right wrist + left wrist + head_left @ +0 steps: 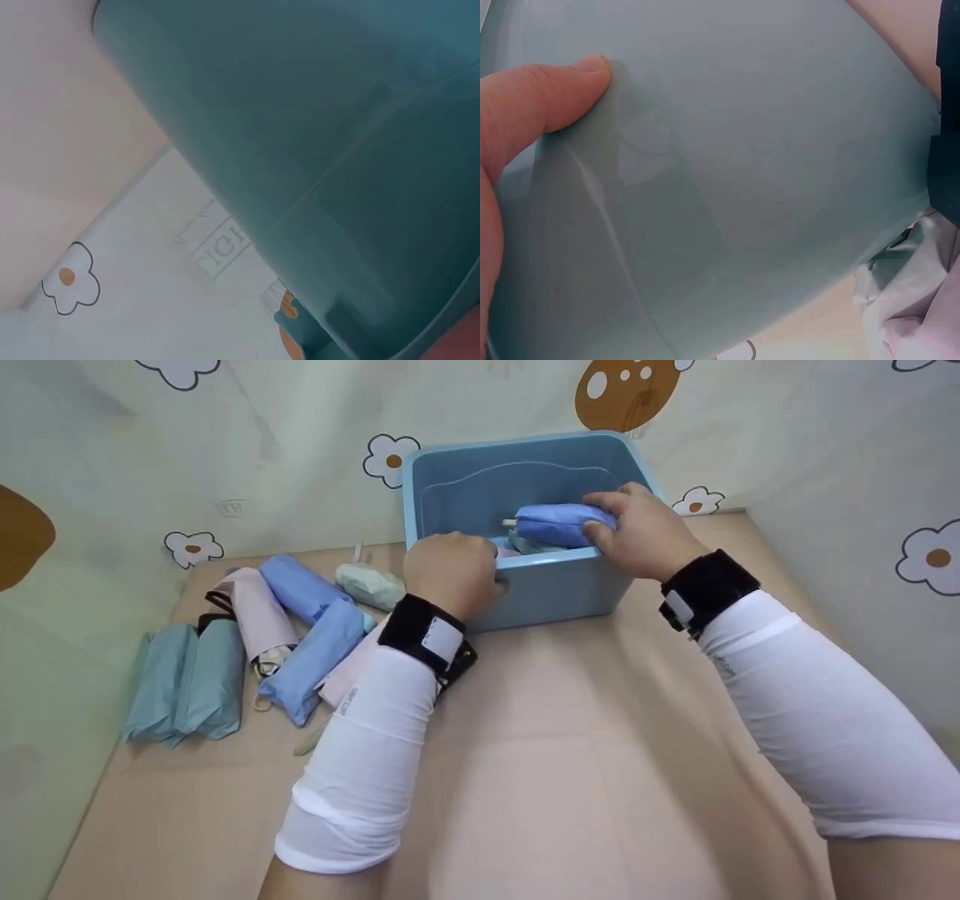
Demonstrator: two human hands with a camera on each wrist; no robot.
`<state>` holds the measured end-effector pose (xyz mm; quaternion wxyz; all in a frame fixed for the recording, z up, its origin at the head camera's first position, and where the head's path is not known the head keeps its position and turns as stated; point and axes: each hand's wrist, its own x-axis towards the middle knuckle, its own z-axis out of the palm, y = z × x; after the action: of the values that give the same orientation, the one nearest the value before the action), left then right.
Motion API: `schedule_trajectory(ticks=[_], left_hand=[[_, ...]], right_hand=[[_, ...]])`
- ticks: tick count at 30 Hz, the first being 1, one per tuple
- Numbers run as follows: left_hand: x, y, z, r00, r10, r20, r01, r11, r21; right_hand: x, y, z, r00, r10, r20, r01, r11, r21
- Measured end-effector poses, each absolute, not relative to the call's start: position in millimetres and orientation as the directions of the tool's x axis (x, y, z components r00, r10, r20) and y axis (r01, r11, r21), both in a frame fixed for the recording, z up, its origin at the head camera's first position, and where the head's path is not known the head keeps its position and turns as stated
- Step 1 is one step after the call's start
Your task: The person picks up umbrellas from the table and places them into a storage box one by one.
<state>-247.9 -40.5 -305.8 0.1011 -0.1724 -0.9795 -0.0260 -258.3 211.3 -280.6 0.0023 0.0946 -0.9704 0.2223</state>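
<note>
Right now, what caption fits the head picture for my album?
Left hand grips the blue bin while right hand holds a blue bundle at the opening.

In front of me and at both sides I have pale, greenish-white walls [307, 457] printed with black-outlined white flowers with brown centres [392, 460] and a brown, white-spotted shape [619, 403]. Below me a flat, peach-beige surface [525, 802] meets them, crossed by soft grey shadows [694, 735].

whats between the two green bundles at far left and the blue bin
The head view shows a pale pink bundle, two blue bundles, a second pink bundle partly behind the left arm, and a pale green bundle.
</note>
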Motion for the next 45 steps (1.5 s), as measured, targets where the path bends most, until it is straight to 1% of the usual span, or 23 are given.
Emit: schedule_trajectory(ticks=[9, 24, 45], left_hand=[[-249.5, -40.6, -304.9, -0.919, 0.341, 0.196, 0.350, 0.937, 0.010], [-249.4, -40.4, -305.8, -0.923, 0.338, 0.183, 0.346, 0.938, 0.008], [-248.2, -40.5, -305.9, -0.921, 0.336, 0.199, 0.344, 0.939, 0.004]], right_hand=[[-257.6, 212.6, -280.8, -0.977, -0.198, 0.082, -0.214, 0.882, -0.420], [-258.9, 212.8, -282.2, -0.977, -0.204, 0.062, -0.211, 0.884, -0.417], [-257.7, 212.0, -283.9, -0.976, -0.199, 0.086, -0.217, 0.888, -0.405]])
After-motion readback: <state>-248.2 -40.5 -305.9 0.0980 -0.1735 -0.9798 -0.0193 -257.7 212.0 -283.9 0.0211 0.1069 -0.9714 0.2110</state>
